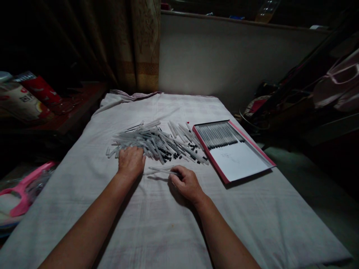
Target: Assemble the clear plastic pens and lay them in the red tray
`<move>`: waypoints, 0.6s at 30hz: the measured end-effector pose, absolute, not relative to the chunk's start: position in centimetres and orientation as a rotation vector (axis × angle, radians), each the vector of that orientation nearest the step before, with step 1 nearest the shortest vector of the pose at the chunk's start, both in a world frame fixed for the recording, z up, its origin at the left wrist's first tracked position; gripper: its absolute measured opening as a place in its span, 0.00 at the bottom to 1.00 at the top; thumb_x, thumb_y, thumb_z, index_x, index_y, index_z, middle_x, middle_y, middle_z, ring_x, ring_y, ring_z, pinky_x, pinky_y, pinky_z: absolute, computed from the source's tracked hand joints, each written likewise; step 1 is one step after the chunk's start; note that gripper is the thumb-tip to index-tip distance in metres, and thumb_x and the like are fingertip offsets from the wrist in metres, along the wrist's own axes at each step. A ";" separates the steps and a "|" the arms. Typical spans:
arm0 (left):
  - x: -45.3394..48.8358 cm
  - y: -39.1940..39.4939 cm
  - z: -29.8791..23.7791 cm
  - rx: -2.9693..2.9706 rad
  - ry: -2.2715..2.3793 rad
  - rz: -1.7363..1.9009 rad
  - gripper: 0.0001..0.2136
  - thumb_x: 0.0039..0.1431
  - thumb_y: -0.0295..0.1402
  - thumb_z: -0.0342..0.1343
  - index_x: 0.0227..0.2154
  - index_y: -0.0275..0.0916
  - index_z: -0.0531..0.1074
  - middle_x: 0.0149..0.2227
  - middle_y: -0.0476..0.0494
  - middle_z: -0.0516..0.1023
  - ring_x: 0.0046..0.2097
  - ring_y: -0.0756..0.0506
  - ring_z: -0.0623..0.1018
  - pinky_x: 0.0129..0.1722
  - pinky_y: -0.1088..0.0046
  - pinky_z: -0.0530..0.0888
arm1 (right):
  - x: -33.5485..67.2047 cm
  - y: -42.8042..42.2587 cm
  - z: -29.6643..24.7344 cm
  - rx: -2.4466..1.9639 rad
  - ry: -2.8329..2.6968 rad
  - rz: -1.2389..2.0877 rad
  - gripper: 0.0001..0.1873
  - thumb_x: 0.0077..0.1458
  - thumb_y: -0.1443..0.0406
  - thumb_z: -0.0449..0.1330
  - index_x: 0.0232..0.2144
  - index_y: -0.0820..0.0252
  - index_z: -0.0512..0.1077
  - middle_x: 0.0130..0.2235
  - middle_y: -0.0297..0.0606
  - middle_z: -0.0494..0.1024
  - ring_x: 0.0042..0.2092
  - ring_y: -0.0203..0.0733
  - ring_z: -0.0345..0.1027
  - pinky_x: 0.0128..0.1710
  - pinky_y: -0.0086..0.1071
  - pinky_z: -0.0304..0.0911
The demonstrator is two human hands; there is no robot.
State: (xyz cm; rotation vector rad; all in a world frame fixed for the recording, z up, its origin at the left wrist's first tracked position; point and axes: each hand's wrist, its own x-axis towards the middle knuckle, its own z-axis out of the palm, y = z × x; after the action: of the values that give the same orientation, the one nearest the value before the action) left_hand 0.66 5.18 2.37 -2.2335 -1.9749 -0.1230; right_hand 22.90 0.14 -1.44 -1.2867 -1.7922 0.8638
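A loose heap of clear pen barrels (151,140), many with black ends, lies across the middle of the cloth-covered table. At its near left edge, my left hand (130,160) rests palm down, fingertips hidden among the barrels. Just in front of the heap, my right hand (186,183) is closed on a thin clear pen (161,170) that points left. Another pale barrel lies close beside that pen on the cloth. To the right, a shallow red-edged box (238,162) holds a neat row of pens (220,134) along its far side; its near part shows white lining.
A white cloth (157,231) covers the table. At left are a dark side table (75,108) with a jar (24,99) and a red packet (45,89), and a pink-handled item (26,190) lower down. A curtain (134,48) and pale wall (213,59) stand behind.
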 end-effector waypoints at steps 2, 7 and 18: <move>0.5 4.9 2.4 -2.267 -2.007 -0.219 0.09 0.60 0.33 0.51 0.33 0.37 0.75 0.38 0.30 0.80 0.44 0.30 0.77 0.43 0.52 0.70 | 23.0 0.3 -1.6 -1.294 -1.727 0.901 0.08 0.55 0.62 0.57 0.33 0.59 0.75 0.29 0.35 0.76 0.31 0.39 0.69 0.32 0.29 0.63; -0.3 2.9 1.9 -2.316 -2.319 -1.173 0.10 0.58 0.39 0.54 0.37 0.40 0.74 0.36 0.41 0.78 0.39 0.41 0.77 0.39 0.63 0.73 | 23.2 0.6 -2.0 -1.311 -1.582 0.932 0.12 0.55 0.58 0.56 0.35 0.59 0.75 0.27 0.32 0.74 0.27 0.36 0.64 0.28 0.28 0.61; 0.6 -0.3 0.6 -1.438 -2.990 -2.909 0.20 0.43 0.42 0.70 0.35 0.39 0.70 0.28 0.52 0.75 0.19 0.57 0.67 0.13 0.84 0.61 | 22.6 -0.3 -1.5 -1.166 -1.596 1.092 0.12 0.54 0.61 0.57 0.32 0.61 0.79 0.25 0.33 0.75 0.26 0.36 0.65 0.28 0.28 0.62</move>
State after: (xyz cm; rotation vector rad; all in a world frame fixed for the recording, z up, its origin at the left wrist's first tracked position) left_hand 0.64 -0.26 0.63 -1.4376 -2.9899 -2.9091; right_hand 22.58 -0.26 -1.53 -1.1660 -1.5958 1.0917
